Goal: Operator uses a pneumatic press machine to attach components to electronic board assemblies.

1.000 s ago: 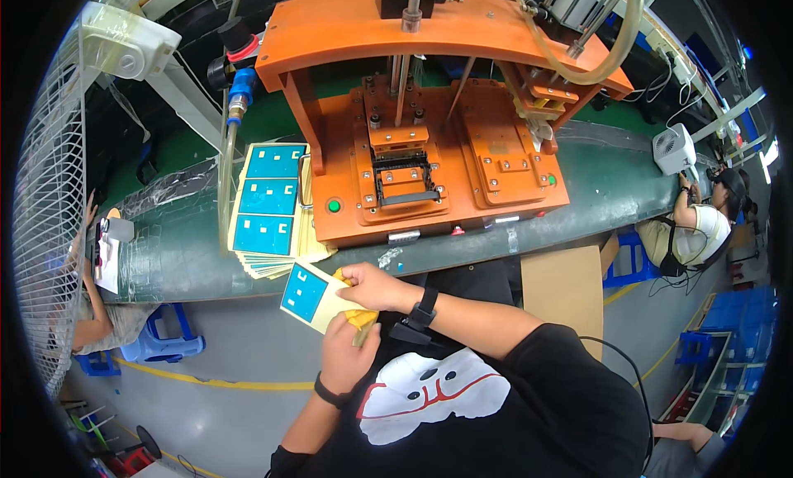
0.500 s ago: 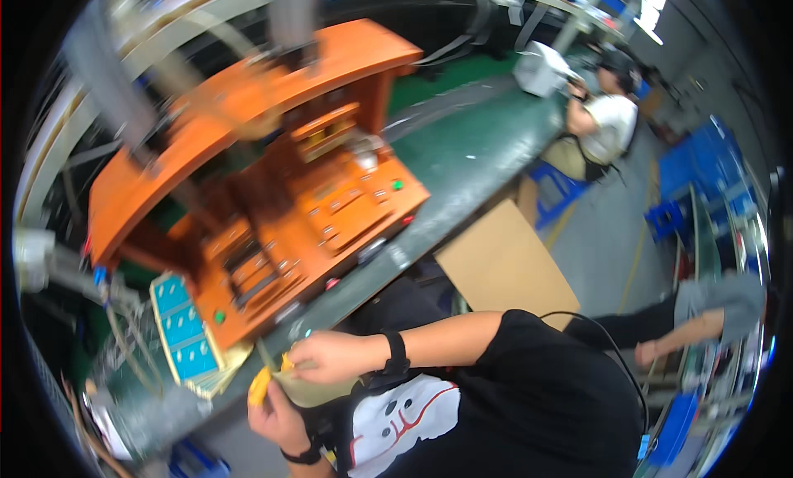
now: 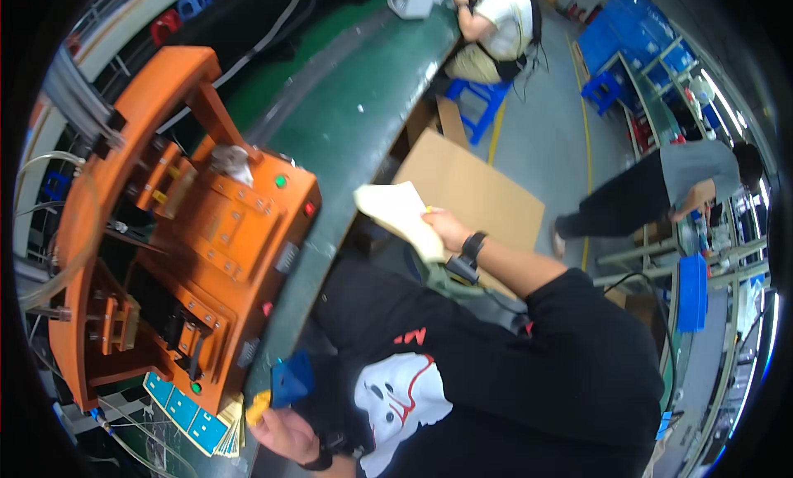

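My right hand [image 3: 448, 228] is closed on a pale yellow backing sheet [image 3: 401, 214], its edge pinched between thumb and fingers. The sheet is lifted beside the bench edge, above a cardboard sheet. Low in the picture, my left hand [image 3: 285, 435] pinches a small blue card [image 3: 293, 377] in front of my shirt. Yellow finger covers [image 3: 258, 407] sit on its fingertips. Near that hand, a stack of pale sheets with blue panels [image 3: 186, 416] lies on the bench, beside an orange press machine [image 3: 215, 230] with green and red buttons.
The green bench [image 3: 339, 106] runs away to the upper right. Brown cardboard [image 3: 487, 205] lies next to it. A seated person [image 3: 496, 23] works at the far end on a blue stool [image 3: 479, 106]. Another person [image 3: 644, 189] bends over shelving at right.
My hands have moved apart. The right one has gone rightward and now holds up the pale sheet; a blue card now shows at the left. The view has turned, shifting the machine leftward.
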`<control>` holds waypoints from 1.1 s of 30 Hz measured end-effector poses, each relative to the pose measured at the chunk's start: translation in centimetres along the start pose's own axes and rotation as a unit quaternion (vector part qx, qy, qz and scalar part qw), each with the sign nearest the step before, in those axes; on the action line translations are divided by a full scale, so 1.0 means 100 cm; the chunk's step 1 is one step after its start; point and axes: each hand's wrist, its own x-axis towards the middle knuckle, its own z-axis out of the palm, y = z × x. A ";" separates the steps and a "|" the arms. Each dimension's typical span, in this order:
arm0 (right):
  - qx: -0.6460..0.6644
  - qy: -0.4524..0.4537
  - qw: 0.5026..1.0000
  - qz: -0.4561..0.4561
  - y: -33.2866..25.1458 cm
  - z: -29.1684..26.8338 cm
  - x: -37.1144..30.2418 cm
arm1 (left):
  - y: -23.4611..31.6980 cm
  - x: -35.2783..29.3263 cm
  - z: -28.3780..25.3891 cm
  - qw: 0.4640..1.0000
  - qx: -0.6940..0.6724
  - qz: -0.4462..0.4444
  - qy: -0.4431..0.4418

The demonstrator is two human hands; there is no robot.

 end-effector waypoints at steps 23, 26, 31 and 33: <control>0.129 0.202 0.921 0.307 0.352 -0.231 -0.016 | -0.003 -0.006 0.026 0.981 0.169 -0.085 0.036; 0.131 0.178 0.923 0.314 0.353 -0.253 -0.014 | -0.004 -0.010 0.020 0.978 0.184 -0.090 0.040; 0.134 0.132 0.927 0.323 0.372 -0.288 -0.034 | -0.001 -0.005 0.018 0.976 0.201 -0.076 0.043; 0.139 0.116 0.928 0.326 0.378 -0.298 -0.048 | 0.000 -0.004 0.018 0.972 0.219 -0.078 0.022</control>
